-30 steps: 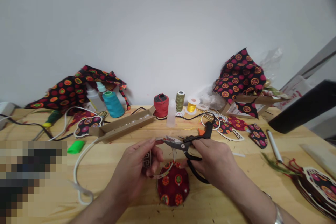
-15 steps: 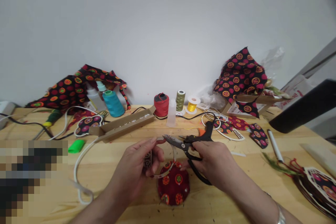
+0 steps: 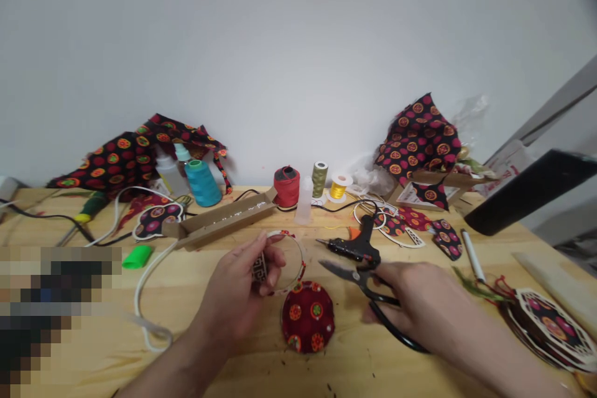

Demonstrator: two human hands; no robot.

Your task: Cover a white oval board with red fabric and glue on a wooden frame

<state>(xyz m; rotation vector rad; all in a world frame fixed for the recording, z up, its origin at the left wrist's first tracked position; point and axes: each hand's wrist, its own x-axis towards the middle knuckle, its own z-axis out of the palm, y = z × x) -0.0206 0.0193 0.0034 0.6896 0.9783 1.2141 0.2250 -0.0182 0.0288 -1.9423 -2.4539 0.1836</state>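
Note:
My left hand (image 3: 242,289) is closed on a white ring-shaped frame (image 3: 293,247) with a patterned edge, held just above the wooden table (image 3: 224,367). A round red patterned fabric piece (image 3: 308,316) lies flat right below the ring. My right hand (image 3: 415,301) grips black-handled scissors (image 3: 359,277), blades pointing left, off to the right of the ring. A black glue gun (image 3: 357,245) lies just behind the scissors.
Thread spools in teal (image 3: 201,183), red (image 3: 286,186), olive (image 3: 319,178) and yellow (image 3: 339,188) stand at the back. A long cardboard box (image 3: 224,221), a white cable (image 3: 140,298), a green clip (image 3: 136,256), patterned fabric heaps (image 3: 420,137), finished fabric-covered pieces (image 3: 545,317) and a marker (image 3: 470,249) lie around.
My right hand has pulled the scissors away from the ring, to the right and lower toward the table. My left hand has lowered the ring slightly. The glue gun now shows behind the scissors.

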